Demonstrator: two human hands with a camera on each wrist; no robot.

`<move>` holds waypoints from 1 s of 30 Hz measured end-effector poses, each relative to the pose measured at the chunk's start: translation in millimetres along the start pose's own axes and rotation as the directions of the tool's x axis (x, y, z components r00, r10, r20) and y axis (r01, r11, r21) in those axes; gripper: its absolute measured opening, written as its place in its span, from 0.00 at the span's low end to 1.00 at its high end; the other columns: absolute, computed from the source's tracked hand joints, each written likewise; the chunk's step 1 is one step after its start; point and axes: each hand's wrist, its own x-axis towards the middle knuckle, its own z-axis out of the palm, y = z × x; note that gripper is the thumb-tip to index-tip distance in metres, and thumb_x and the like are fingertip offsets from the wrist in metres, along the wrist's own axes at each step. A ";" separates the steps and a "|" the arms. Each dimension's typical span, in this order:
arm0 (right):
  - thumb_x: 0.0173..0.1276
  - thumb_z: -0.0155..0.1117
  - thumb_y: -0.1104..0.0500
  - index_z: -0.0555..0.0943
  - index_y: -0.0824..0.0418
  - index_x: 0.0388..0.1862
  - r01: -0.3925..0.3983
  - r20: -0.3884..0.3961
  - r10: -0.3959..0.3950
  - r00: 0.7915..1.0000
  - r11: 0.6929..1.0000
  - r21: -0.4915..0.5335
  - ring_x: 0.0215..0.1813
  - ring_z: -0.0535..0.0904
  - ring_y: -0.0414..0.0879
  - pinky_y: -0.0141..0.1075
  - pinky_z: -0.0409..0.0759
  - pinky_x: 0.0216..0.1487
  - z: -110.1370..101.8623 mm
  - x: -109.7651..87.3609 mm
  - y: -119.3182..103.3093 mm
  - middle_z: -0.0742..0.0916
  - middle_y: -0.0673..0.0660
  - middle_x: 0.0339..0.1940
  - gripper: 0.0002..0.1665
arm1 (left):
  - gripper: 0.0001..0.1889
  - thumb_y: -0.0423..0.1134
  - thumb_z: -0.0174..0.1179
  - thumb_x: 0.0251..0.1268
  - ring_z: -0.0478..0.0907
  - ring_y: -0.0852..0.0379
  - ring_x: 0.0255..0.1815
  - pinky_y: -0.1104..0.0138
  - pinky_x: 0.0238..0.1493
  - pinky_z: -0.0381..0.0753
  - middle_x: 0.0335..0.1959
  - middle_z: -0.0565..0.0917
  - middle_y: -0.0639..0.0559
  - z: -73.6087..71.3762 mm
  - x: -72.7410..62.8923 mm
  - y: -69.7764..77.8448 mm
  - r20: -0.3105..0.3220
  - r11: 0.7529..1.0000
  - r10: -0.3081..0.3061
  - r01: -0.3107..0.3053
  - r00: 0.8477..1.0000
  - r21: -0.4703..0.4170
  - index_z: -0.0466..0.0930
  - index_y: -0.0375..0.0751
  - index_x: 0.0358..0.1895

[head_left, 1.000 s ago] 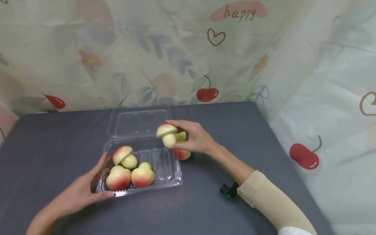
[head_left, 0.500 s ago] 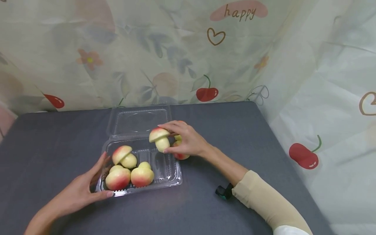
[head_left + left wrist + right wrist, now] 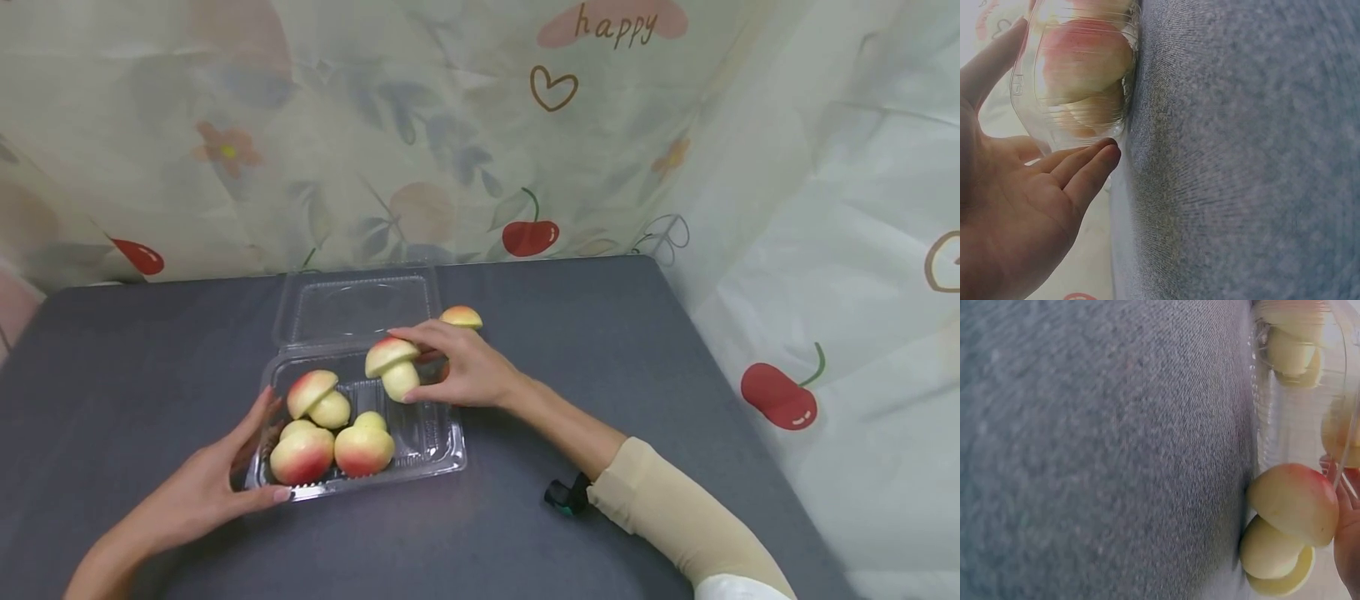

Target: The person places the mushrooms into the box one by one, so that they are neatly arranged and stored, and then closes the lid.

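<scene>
My left hand holds the left end of the clear plastic container, thumb at its front edge and fingers along its side. In the left wrist view, the fingers lie against the container's wall. My right hand pinches a toy mushroom, pale yellow with a reddish cap, over the container's back right part. Three similar mushrooms sit in its left and middle: one behind, one at front left, one beside it.
The container's lid lies open toward the back. Outside the container's right side, another mushroom is partly hidden by my right hand; the right wrist view shows one mushroom with another cap behind. A dark table meets a printed curtain.
My right hand has moved left and toward me with its mushroom, over the container. A mushroom cap beyond the hand has come into sight. My left hand keeps its place.
</scene>
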 end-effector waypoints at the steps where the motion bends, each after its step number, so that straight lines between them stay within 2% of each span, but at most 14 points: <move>1: 0.53 0.81 0.60 0.73 0.64 0.69 -0.002 0.001 0.002 1.000 1.000 -0.002 0.53 0.82 0.41 0.39 0.82 0.51 0.9 0.5 0.0 0.81 0.57 0.55 0.45 | 0.62 0.55 0.73 0.55 0.67 0.38 0.69 0.88 0.54 0.61 0.79 0.54 0.40 0.0 0.2 0.0 0.000 1.000 0.000 0.000 1.000 -0.001 0.32 0.53 0.81; 8: 0.53 0.82 0.56 0.75 0.60 0.68 -0.028 0.022 0.030 0.999 0.996 -0.087 0.50 0.81 0.38 0.34 0.81 0.50 6.4 3.6 -0.4 0.82 0.54 0.54 0.43 | 0.62 0.55 0.73 0.55 0.67 0.38 0.69 0.87 0.54 0.61 0.79 0.53 0.40 0.8 0.3 -0.8 0.008 1.000 -0.004 0.004 1.000 -0.008 0.31 0.54 0.81; 15: 0.53 0.82 0.54 0.75 0.58 0.68 -0.087 0.069 0.097 0.993 0.987 -0.137 0.50 0.80 0.37 0.31 0.81 0.48 8.5 9.6 -6.4 0.82 0.53 0.56 0.43 | 0.63 0.56 0.73 0.54 0.67 0.38 0.69 0.88 0.54 0.60 0.79 0.54 0.40 -0.6 -0.1 0.0 0.005 1.000 -0.012 0.012 1.000 0.004 0.31 0.54 0.81; 19: 0.54 0.81 0.50 0.75 0.57 0.68 -0.106 0.099 0.130 0.987 0.970 -0.220 0.50 0.80 0.38 0.27 0.79 0.48 8.9 13.1 -9.5 0.83 0.53 0.57 0.43 | 0.62 0.56 0.72 0.55 0.67 0.40 0.70 0.87 0.54 0.61 0.79 0.54 0.41 -0.6 0.5 0.1 0.010 1.000 -0.017 0.017 1.000 0.008 0.31 0.54 0.81; 26: 0.54 0.80 0.44 0.75 0.55 0.69 -0.106 0.131 0.165 0.977 0.923 -0.371 0.58 0.77 0.39 0.28 0.72 0.57 10.5 16.8 -12.6 0.82 0.50 0.61 0.45 | 0.61 0.55 0.72 0.57 0.64 0.42 0.71 0.87 0.54 0.61 0.80 0.53 0.41 -0.3 -0.2 -2.8 0.021 1.000 -0.024 0.024 0.999 0.004 0.30 0.57 0.81; 30: 0.54 0.81 0.47 0.74 0.56 0.69 -0.142 0.132 0.193 0.972 0.936 -0.323 0.54 0.79 0.42 0.29 0.75 0.55 12.1 15.9 -13.4 0.79 0.54 0.60 0.45 | 0.61 0.55 0.72 0.56 0.63 0.52 0.72 0.87 0.54 0.60 0.80 0.53 0.42 0.4 0.1 -3.5 0.021 1.000 -0.016 0.016 1.000 -0.002 0.30 0.57 0.81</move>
